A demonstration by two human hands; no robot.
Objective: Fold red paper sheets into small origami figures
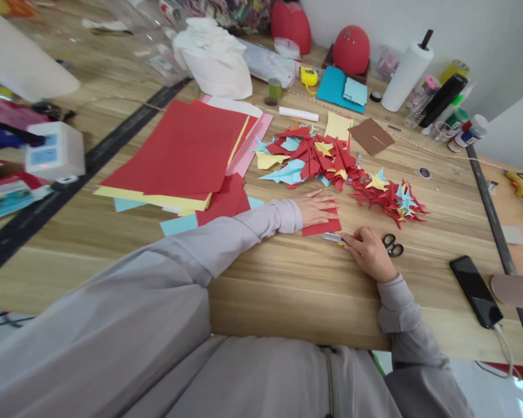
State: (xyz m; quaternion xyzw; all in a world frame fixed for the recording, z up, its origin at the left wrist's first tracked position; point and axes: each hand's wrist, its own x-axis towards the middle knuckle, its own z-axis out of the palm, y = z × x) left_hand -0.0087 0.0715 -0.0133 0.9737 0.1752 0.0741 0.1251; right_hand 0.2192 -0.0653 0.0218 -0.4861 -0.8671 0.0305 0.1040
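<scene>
My left hand (317,210) lies flat with fingers spread on a small red paper piece (321,227), pressing it to the table. The fingers of my right hand (370,252) are pinched around a thin silver-and-yellow tool that looks like a craft knife (332,237), held low by the paper's front edge. My fingers hide part of it. Black-handled scissors (393,246) lie just right of my right hand. Beyond both hands is a heap of folded red, blue and yellow paper shapes (314,154), with a smaller heap (392,197) to its right.
Large red sheets (187,145) over yellow and pink ones lie at the left. A phone (475,290) on a cable lies at the right. At the back are a tape measure (308,76), blue paper (333,87), a brown square (371,136) and a white roll (406,75).
</scene>
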